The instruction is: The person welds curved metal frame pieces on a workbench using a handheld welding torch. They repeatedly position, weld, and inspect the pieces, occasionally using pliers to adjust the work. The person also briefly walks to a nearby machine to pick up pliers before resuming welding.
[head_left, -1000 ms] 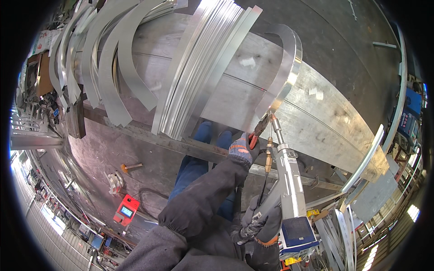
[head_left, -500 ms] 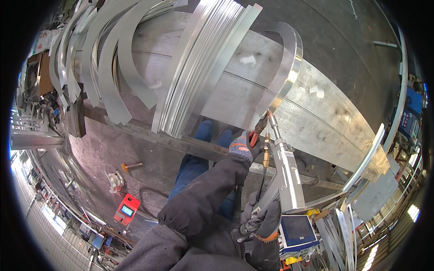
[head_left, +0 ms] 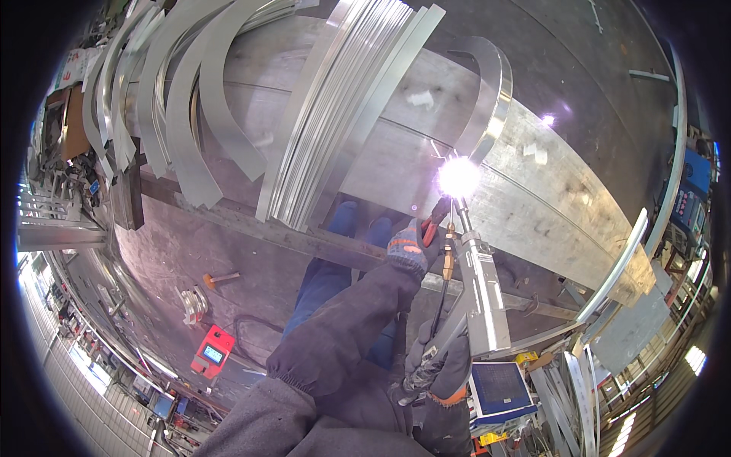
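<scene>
A silvery welding torch [head_left: 481, 293] with a slim nozzle and a brass-fitted wire feed is gripped by my right hand [head_left: 440, 364] in a dark glove. At its tip burns a dazzling white-violet glare, which hides the near end of a curved metal strip [head_left: 496, 107]. My left hand [head_left: 408, 245], in a grey and orange glove, is closed round red-handled pliers [head_left: 432, 227]. Their jaws reach up beside the nozzle, and the glare washes out what they grip. The strip stands on edge, bent into a hook, over a metal-plated table [head_left: 403, 164].
A stack of long metal strips [head_left: 335, 114] lies left of the weld, with curved flat pieces [head_left: 190, 122] farther left. A hammer [head_left: 222, 279] and a red device with a display [head_left: 214, 353] are on the floor. A blue-framed box [head_left: 501, 388] and scrap strips [head_left: 560, 400] stand lower right.
A blinding glare with sparks has sprung up at the torch tip, covering the strip's near end. The torch and both hands have hardly moved.
</scene>
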Demonstrator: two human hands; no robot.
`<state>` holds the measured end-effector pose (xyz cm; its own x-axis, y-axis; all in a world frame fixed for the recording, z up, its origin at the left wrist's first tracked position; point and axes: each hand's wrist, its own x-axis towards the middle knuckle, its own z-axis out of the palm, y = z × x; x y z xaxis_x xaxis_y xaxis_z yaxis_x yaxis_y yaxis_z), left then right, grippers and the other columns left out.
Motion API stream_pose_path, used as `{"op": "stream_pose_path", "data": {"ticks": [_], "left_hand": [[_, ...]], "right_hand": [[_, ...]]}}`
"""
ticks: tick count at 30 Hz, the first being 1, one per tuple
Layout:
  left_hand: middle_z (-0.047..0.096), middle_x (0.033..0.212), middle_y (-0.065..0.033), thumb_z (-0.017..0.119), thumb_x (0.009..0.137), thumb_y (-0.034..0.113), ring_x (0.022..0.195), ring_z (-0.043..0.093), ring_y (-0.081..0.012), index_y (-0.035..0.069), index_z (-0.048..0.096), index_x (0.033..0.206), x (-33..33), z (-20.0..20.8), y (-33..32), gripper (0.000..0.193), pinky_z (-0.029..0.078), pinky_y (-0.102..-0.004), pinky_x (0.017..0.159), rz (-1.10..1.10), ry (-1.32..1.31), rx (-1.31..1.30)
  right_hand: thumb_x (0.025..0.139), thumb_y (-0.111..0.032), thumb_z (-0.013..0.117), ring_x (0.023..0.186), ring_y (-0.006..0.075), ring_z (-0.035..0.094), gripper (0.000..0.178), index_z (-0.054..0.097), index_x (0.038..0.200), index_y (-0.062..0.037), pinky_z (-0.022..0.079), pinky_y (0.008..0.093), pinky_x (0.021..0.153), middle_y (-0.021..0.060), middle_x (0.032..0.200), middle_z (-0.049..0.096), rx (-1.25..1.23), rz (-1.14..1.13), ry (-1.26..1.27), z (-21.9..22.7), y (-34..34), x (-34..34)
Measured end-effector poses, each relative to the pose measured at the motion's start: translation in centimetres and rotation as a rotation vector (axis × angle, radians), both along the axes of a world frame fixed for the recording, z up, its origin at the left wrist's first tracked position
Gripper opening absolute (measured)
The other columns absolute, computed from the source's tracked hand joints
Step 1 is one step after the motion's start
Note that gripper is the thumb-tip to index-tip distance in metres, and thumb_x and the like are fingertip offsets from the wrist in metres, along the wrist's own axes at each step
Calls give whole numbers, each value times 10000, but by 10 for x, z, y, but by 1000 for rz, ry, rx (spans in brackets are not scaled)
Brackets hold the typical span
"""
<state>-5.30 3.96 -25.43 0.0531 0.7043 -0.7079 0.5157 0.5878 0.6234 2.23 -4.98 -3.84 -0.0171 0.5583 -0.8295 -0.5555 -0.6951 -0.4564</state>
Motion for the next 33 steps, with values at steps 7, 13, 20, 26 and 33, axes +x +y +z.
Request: {"op": "stream_pose_path", "data": {"ticks": [7, 13, 20, 26, 33], "left_hand": [[725, 937, -194, 756, 898, 412, 859, 718, -375, 29, 656, 1107, -2, 5, 4, 448, 543, -481, 748, 0, -32, -19], [738, 983, -199, 750, 901, 397, 897, 721, -386, 31, 658, 1117, -3, 2, 2, 435, 553, -474, 779, 0, -32, -2], [742, 1025, -199, 779, 871, 415, 957, 724, -383, 35, 663, 1157, -4, 5, 5, 489, 557, -474, 811, -12, -8, -24], [743, 1035, -197, 802, 845, 429, 977, 721, -382, 38, 661, 1173, 1, -12, -3, 529, 555, -472, 833, 64, -47, -39], [732, 997, -201, 791, 844, 402, 949, 700, -422, 72, 664, 1158, -2, -32, -9, 473, 544, -487, 806, -38, -49, 33]], "right_hand": [[994, -659, 520, 541, 222, 585, 685, 517, 1142, 10, 486, 325, 466, 132, 710, 604, -37, -59, 51, -3, -9, -1], [959, -658, 591, 578, 222, 610, 687, 528, 1127, 5, 494, 325, 487, 131, 725, 623, -56, -53, 32, 4, -7, -4], [1032, -631, 454, 550, 200, 585, 690, 498, 1195, 38, 500, 331, 460, 113, 740, 567, 62, 30, -19, 2, -9, -6], [1011, -654, 481, 540, 202, 569, 689, 520, 1128, 24, 478, 316, 468, 118, 681, 570, -49, -17, -71, 1, -17, -9], [965, -702, 520, 528, 212, 556, 734, 522, 1065, 26, 460, 322, 470, 130, 666, 568, -92, 63, -67, 11, -12, -9]]}}
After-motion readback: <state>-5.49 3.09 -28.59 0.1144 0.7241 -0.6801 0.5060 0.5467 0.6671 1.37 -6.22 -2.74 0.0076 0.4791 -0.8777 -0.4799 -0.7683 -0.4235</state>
